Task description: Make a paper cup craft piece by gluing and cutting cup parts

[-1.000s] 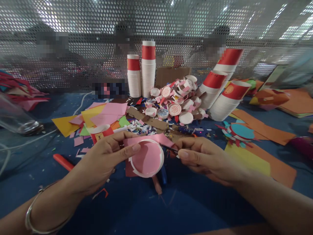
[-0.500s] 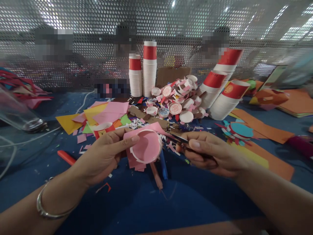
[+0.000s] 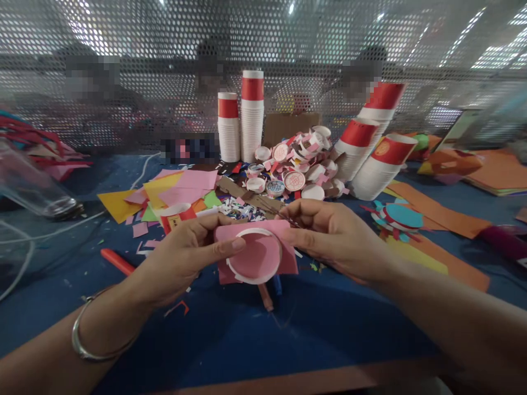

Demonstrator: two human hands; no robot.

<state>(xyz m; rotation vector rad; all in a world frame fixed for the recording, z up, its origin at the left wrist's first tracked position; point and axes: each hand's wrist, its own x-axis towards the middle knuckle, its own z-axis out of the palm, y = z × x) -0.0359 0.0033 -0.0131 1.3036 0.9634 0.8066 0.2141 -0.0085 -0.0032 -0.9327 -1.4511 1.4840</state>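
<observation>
My left hand (image 3: 193, 249) pinches a sheet of pink paper (image 3: 290, 264), its thumb lying over the white rim of a cut paper-cup piece (image 3: 233, 263) set on the paper. Pink fills the inside of that round rim. At the paper's right edge, my right hand (image 3: 329, 238) is closed on dark, slim scissors (image 3: 291, 221), whose blades point up and left; the handles are hidden in the palm. The right thumb touches the pink sheet. Beneath the paper, a brown crayon-like stick (image 3: 265, 298) and a blue one (image 3: 277, 285) lie on the table.
Stacks of paper cups (image 3: 252, 120) stand at the back, with more leaning stacks (image 3: 373, 167) at right. Between them lies a heap of cut cup bottoms (image 3: 294, 180). Coloured paper (image 3: 187, 186), a red stick (image 3: 117, 261) and a turquoise-topped piece (image 3: 403, 216) lie around the blue table (image 3: 230, 345).
My right hand has moved left and up against the pink sheet, with the scissors turned. The sheet and cup piece have shifted slightly right and down, showing more paper at right.
</observation>
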